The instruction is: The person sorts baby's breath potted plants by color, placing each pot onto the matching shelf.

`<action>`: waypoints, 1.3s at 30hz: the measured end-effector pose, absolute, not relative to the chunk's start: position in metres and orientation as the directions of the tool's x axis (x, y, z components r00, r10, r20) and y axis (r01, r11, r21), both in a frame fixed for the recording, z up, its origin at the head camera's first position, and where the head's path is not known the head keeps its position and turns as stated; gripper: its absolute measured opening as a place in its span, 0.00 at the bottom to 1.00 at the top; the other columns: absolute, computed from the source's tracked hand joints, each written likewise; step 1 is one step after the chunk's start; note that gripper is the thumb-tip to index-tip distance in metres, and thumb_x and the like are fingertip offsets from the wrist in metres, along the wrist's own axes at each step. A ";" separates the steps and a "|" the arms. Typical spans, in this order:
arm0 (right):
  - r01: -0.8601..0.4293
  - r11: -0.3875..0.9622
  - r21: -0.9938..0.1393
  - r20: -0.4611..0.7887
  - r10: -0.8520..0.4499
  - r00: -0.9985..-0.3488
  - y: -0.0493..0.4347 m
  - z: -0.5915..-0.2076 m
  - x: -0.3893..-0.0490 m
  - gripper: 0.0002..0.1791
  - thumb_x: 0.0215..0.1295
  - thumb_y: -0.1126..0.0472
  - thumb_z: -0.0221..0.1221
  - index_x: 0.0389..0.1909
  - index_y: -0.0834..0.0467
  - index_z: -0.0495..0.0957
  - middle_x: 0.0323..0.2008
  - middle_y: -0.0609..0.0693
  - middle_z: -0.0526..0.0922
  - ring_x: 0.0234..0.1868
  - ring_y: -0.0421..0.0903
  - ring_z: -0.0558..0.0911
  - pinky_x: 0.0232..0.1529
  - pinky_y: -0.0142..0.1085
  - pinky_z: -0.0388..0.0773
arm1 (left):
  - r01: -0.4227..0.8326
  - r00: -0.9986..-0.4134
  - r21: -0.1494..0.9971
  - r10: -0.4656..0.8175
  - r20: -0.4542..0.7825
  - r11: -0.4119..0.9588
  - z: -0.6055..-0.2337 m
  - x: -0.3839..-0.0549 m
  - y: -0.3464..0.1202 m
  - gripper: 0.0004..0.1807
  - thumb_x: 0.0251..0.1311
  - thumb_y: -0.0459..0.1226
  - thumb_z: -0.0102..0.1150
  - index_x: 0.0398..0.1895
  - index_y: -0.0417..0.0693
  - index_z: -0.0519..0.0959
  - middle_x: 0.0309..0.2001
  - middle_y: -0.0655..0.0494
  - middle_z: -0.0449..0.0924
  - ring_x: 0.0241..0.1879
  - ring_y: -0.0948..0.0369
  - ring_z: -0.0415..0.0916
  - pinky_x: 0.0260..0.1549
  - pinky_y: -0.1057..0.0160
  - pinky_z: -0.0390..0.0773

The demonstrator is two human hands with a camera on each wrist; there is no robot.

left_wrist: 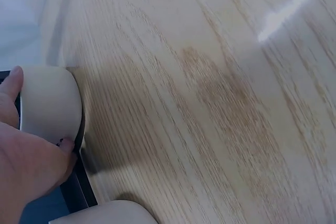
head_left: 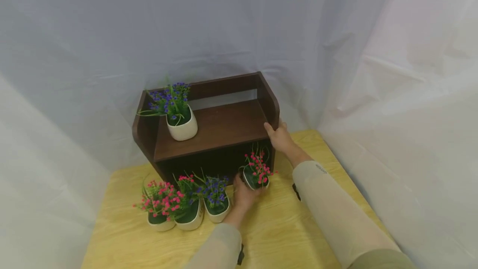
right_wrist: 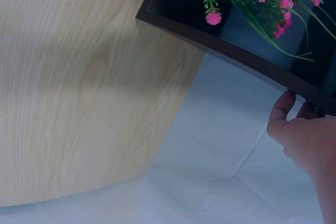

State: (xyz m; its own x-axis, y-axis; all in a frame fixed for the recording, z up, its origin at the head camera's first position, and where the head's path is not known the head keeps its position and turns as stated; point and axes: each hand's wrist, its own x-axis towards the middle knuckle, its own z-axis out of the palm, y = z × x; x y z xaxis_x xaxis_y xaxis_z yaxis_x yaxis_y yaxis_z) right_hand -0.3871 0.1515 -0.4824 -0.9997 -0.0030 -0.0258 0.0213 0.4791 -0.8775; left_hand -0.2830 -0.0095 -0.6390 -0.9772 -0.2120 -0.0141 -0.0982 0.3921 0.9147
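Note:
My left hand point(head_left: 245, 194) grips a white pot with pink artificial flowers point(head_left: 258, 168) at the front of the lower compartment of a dark brown wooden shelf point(head_left: 231, 121). The left wrist view shows fingers and thumb around the pale pot point(left_wrist: 50, 100), at the shelf's lower edge. At the shelf's right side panel, my right hand point(head_left: 281, 139) holds on, thumb at the front edge and fingers on the outer side. In the right wrist view, fingertips point(right_wrist: 286, 100) touch the panel's outside. On the upper board, toward the left, stands a white pot with purple-blue flowers point(head_left: 182, 130).
In front of the shelf, left of my left hand, stand two pots of pink flowers point(head_left: 160, 225) point(head_left: 192, 221) and one of purple-blue flowers point(head_left: 218, 215). All rest on a light wood table point(head_left: 291, 227). Pale sheeting point(head_left: 224, 20) hangs behind and at both sides.

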 end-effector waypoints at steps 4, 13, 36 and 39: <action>0.027 0.475 -0.879 -0.032 -0.002 -0.999 0.151 -0.480 -0.386 0.44 0.88 0.41 0.45 0.89 0.57 0.39 0.74 0.73 0.59 0.76 0.73 0.71 0.83 0.60 0.66 | -0.104 -0.980 0.910 -0.197 -0.025 0.401 -0.641 -0.284 -0.009 0.57 0.41 0.35 0.89 0.73 0.33 0.61 0.66 0.24 0.76 0.65 0.29 0.78 0.70 0.35 0.79; 0.022 0.483 -0.875 -0.032 -0.013 -0.999 0.153 -0.481 -0.387 0.44 0.88 0.40 0.44 0.90 0.57 0.38 0.74 0.72 0.59 0.77 0.72 0.70 0.84 0.61 0.64 | -0.032 -0.983 0.878 -0.175 0.059 0.477 -0.639 -0.293 -0.005 0.48 0.45 0.38 0.86 0.66 0.32 0.65 0.58 0.28 0.80 0.60 0.33 0.83 0.65 0.37 0.83; 0.047 0.472 -0.881 -0.040 0.024 -0.999 0.151 -0.482 -0.388 0.45 0.87 0.40 0.46 0.89 0.58 0.41 0.75 0.70 0.59 0.78 0.72 0.69 0.84 0.60 0.64 | -0.093 -0.965 0.844 -0.257 0.054 0.528 -0.632 -0.327 0.003 0.38 0.61 0.42 0.76 0.63 0.26 0.66 0.53 0.24 0.82 0.57 0.30 0.82 0.63 0.34 0.82; 0.047 0.467 -0.883 -0.037 0.029 -0.999 0.151 -0.483 -0.388 0.44 0.87 0.40 0.47 0.89 0.58 0.42 0.74 0.70 0.60 0.77 0.72 0.70 0.83 0.60 0.66 | -0.114 -0.970 0.852 -0.241 0.014 0.511 -0.628 -0.330 0.001 0.40 0.64 0.41 0.74 0.66 0.24 0.64 0.55 0.22 0.81 0.60 0.28 0.80 0.66 0.34 0.80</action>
